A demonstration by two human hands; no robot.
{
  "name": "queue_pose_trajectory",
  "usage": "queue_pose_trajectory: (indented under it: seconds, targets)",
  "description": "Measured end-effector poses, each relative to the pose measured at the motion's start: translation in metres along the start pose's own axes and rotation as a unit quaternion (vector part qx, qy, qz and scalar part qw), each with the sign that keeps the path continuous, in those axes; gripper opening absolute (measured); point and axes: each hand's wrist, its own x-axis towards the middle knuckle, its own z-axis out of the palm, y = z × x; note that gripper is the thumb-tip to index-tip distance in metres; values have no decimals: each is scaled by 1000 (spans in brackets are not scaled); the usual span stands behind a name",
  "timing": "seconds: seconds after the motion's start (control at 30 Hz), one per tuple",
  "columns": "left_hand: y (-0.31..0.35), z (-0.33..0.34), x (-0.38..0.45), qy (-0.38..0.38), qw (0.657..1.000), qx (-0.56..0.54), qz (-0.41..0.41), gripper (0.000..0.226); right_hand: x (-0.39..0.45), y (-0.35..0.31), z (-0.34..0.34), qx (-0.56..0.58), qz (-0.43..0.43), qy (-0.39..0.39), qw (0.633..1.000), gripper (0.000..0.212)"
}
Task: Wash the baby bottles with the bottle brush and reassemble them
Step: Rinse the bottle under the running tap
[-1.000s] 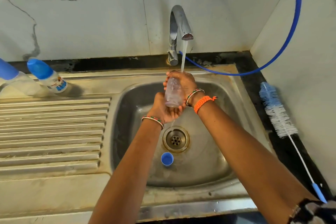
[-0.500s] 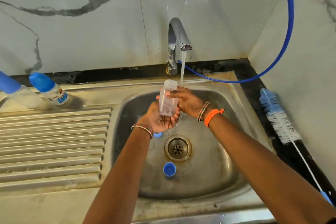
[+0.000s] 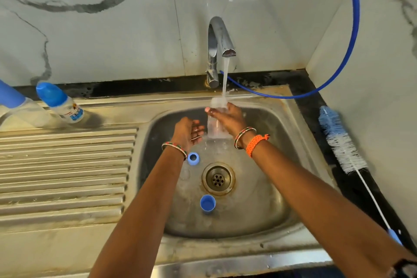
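My right hand (image 3: 229, 118) grips a clear baby bottle body (image 3: 214, 127) upright under the running tap (image 3: 222, 36); water pours into its open mouth and spills over. Just left of the bottle, my left hand (image 3: 188, 132) hovers with loosely curled fingers, holding nothing. In the sink basin (image 3: 293, 142) lie a blue screw ring (image 3: 193, 158) left of the drain and a blue cap (image 3: 207, 203) in front of it. The bottle brush (image 3: 340, 140), with blue and white bristles, rests on the dark counter at the right.
Two assembled bottles with blue caps stand on the back left of the drainboard: one with a label (image 3: 59, 102) and one at the frame's edge (image 3: 13, 99). A blue hose (image 3: 352, 40) loops from the tap base up the right wall. The drain (image 3: 218, 179) is open.
My left hand has let go of the bottle and drawn off to the left. My right hand has turned the bottle mouth-up under the stream.
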Motion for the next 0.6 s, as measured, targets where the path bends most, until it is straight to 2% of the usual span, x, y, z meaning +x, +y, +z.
queue_pose_trajectory:
  seconds: [0.1,0.2,0.27,0.33,0.43,0.6]
  targets:
    - [5,12,-4,-50,999,2,21,28,-1,2,-2,-1,38,-25,999,27]
    - [5,24,-8,-118,993,12,20,30,-4,-6,3,94,82,-22,992,32]
    - [3,28,-7,-130,991,-13,9,32,-5,-10,6,153,115,-48,980,39]
    - [-2,26,-4,-130,991,-23,-7,34,-8,-10,3,82,95,-76,989,47]
    - [-10,18,0,-102,993,54,-17,29,-9,-1,-6,-99,-12,-66,993,53]
    - [-16,11,3,-60,995,69,-34,20,-10,16,-9,-135,-60,-54,988,52]
